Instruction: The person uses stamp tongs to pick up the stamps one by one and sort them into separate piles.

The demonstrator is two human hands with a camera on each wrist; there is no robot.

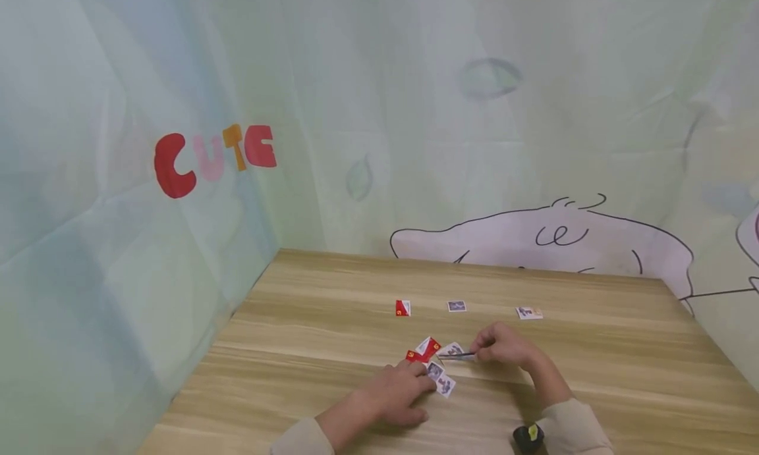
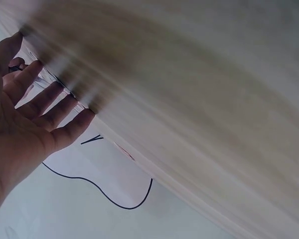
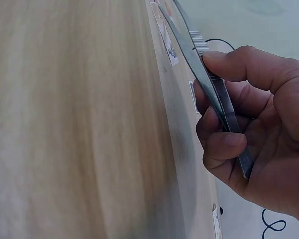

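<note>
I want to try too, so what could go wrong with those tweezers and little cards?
The thin tweezers might bend a nearby red card. Their tips are near the left hand, so a slip could poke it. Little cards are bunched by that hand, so moving one might nudge others.

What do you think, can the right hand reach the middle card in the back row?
Probably yes: the right hand, holding tweezers, is near the middle card, and only tabletop shows between them.

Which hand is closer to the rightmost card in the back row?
Right. In the head view, the right hand is below and left of the rightmost card; the left hand is farther down and left.
</note>
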